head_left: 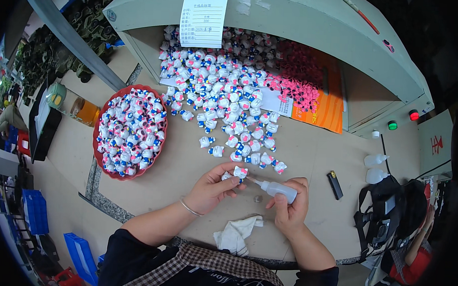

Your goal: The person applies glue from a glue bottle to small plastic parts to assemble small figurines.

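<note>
Pale desk (310, 159) is stretching beneath a grey cabinet (306, 23), with loose white figurines (230, 104) lying heaped there and more filling a red bowl (159, 153). Between the hands, the left hand (214, 186) is pinching a small figurine (241, 171) in its fingers; the right hand (291, 209) is grasping a squeeze bottle (279, 190), nozzle aiming at it. Dabbing liquid on seems to be the step; whether the tip is touching, I cannot tell. Next is probably calling for steady aim and a light squeeze
</note>
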Tool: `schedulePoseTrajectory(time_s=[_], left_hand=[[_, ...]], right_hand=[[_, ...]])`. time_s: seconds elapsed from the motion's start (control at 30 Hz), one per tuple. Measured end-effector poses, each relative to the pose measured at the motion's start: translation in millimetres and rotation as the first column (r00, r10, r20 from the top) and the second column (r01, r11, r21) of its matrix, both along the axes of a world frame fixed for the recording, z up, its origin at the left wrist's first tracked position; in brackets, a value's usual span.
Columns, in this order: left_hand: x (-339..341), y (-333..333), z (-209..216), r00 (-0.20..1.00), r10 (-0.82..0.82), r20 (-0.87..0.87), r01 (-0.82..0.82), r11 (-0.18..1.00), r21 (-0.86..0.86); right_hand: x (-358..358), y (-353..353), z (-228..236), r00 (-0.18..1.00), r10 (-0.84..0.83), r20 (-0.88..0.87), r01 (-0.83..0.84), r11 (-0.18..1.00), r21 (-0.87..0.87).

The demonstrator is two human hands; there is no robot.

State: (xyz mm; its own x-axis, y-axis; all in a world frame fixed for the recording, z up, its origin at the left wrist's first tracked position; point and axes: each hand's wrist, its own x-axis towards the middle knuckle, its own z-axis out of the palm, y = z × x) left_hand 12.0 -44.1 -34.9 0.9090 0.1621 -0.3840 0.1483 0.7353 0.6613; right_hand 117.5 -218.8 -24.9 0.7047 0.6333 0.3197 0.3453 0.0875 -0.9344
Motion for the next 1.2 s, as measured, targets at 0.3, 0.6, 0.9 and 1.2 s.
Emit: schedulePoseTrajectory(time_s=[0.3,0.6,0.9,1.2], left_hand=[[0.5,-1.1,0.3,1.000,0.009,-0.030,-0.009,1.000,0.001],[-0.2,-3.5,-1.9,0.998,0.063,0.003,-0.063,0.998,0.017],[0.6,-5.8,-1.2,0.997,0.073,-0.014,-0.072,0.995,0.062],[-0.9,-7.0,3.8,0.999,0.042,-0.021,-0.038,0.989,0.141]], right_hand=[[0.5,0.0,-1.2,1.000,-0.014,0.015,0.014,1.000,-0.006],[2.3,-3.5,-1.9,0.997,-0.041,0.070,0.043,0.999,-0.027],[-2.2,0.8,0.5,1.000,-0.012,-0.009,0.012,1.000,-0.011],[-4.0,3.2,0.7,0.999,-0.027,-0.034,0.029,0.999,0.031]])
